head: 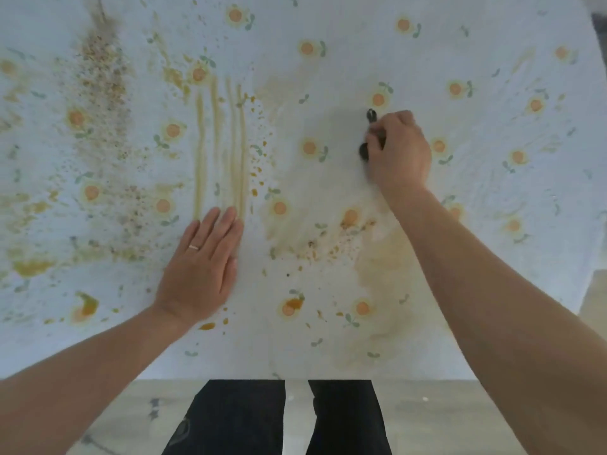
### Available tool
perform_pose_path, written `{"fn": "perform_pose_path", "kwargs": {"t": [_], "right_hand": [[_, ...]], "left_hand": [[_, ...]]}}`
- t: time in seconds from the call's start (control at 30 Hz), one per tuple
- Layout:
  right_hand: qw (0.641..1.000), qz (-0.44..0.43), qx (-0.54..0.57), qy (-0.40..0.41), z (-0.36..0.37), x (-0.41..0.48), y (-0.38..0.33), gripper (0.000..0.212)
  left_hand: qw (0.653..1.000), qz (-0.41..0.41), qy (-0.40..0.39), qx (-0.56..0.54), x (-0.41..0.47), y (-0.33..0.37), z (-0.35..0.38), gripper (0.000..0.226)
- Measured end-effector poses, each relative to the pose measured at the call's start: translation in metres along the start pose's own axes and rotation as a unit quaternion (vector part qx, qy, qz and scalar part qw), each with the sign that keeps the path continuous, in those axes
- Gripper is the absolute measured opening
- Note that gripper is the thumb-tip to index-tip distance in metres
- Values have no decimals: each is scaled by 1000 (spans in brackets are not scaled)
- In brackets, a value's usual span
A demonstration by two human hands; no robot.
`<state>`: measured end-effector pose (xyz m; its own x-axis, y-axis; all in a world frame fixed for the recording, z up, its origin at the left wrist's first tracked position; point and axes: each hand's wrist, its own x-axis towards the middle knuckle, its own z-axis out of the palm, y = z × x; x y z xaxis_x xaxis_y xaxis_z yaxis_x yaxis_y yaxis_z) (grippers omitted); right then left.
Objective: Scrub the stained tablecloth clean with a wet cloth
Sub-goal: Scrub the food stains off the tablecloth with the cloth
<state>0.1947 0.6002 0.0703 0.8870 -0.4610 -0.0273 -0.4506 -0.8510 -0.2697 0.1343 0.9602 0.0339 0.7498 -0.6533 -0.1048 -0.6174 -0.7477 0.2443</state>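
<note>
While the left hand (200, 267) lies flat, fingers together, on the stained tablecloth (328, 44) near the counter's front edge, the right hand (399, 149) curls around a small dark cloth (364, 152) pressed mid-counter. Long brown streaks (220, 142) run front to back just beyond the left fingertips, well left of the dark cloth. Grey floor (131, 415) below.

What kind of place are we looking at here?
Likely a home dining or kitchen table, room itself unseen: flower-print tablecloth smeared with orange food-like stains, pale floor below its edge, right hand gripping a small dark object on it.
</note>
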Motion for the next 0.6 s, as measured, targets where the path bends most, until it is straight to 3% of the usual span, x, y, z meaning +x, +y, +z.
{"fn": "perform_pose_path", "kwargs": {"t": [0.1, 0.2, 0.27, 0.3, 0.37, 0.43, 0.5, 0.6], "right_hand": [[999, -35, 6, -28, 13, -48, -35, 20], [960, -238, 38, -144, 25, -122, -72, 14], [922, -351, 46, -158, 25, -134, -64, 12], [923, -357, 42, -139, 23, -123, -50, 12], [960, -267, 27, -76, 13, -84, -13, 17], [995, -100, 2, -20, -5, -38, 33, 18], [999, 36, -6, 22, -18, -18, 67, 18], [993, 103, -2, 57, -9, -46, 57, 15]], "left_hand": [[1000, 1, 5, 5, -1, -3, 2, 58], [1000, 4, 11, 11, -1, -2, 4, 58], [1000, 7, 15, 18, -2, -4, 4, 57], [1000, 9, 16, 19, -2, -5, 4, 58], [1000, 5, 22, 13, -2, -4, 4, 58], [1000, 3, 28, 8, -1, -3, 6, 57], [999, 3, 33, 9, -2, 0, 6, 57], [999, 1, 36, 12, -3, -2, 7, 58]]}}
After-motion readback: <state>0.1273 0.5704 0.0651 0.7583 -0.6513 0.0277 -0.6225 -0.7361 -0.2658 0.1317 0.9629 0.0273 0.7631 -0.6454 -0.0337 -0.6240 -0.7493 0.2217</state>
